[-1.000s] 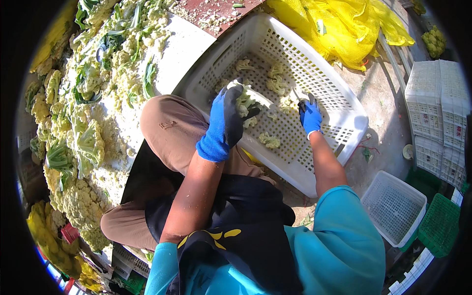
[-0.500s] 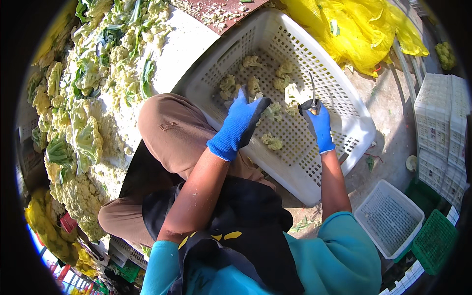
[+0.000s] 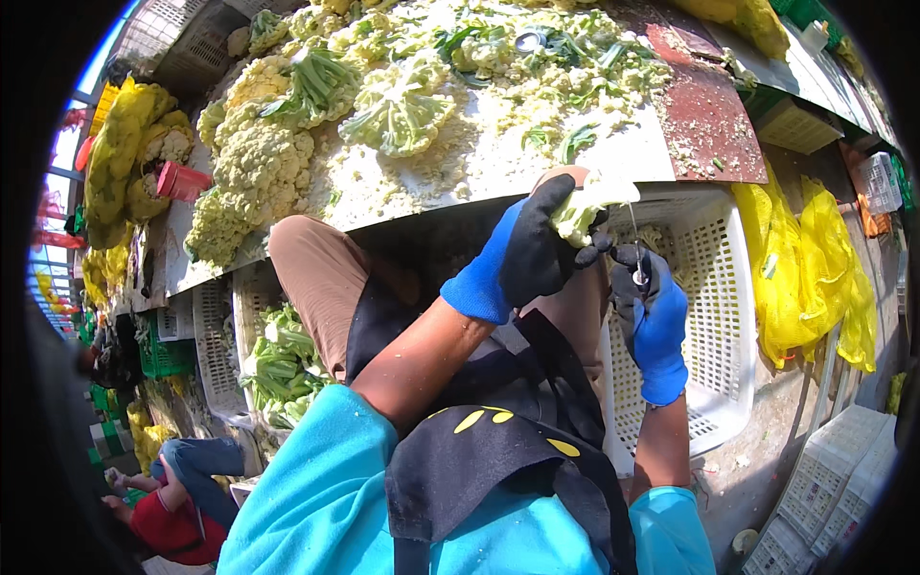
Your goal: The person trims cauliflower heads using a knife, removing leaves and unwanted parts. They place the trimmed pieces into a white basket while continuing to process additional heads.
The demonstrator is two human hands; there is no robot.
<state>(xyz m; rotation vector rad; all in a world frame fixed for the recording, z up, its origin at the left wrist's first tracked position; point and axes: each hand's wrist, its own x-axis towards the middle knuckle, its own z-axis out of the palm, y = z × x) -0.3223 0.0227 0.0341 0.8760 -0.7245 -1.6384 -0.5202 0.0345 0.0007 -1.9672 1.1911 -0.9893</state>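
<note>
In front of my knees, my left hand (image 3: 525, 254), in a blue and black glove, is closed round a cut cauliflower piece (image 3: 592, 203) with its pale stem side up. My right hand (image 3: 657, 321), gloved the same way, grips a small knife (image 3: 634, 232). The thin blade points up and stands close against the right side of the cauliflower piece; whether it is cutting in, I cannot tell. Below the right hand is a white perforated crate (image 3: 736, 326), its inside partly hidden by my hands.
A white table (image 3: 632, 158) carries cauliflower heads (image 3: 398, 110), leaves and crumbs; its red-brown end (image 3: 709, 129) lies right. Yellow mesh bags (image 3: 805, 268) lie beyond the crate. Crates are stacked (image 3: 824, 479) lower right. Trimmed leaves (image 3: 285, 369) fill a crate at left. A person (image 3: 187, 498) sits lower left.
My view has swung left, toward the table. My left hand has come away from over the crate and now holds a cauliflower piece. My right hand has brought the knife close beside it.
</note>
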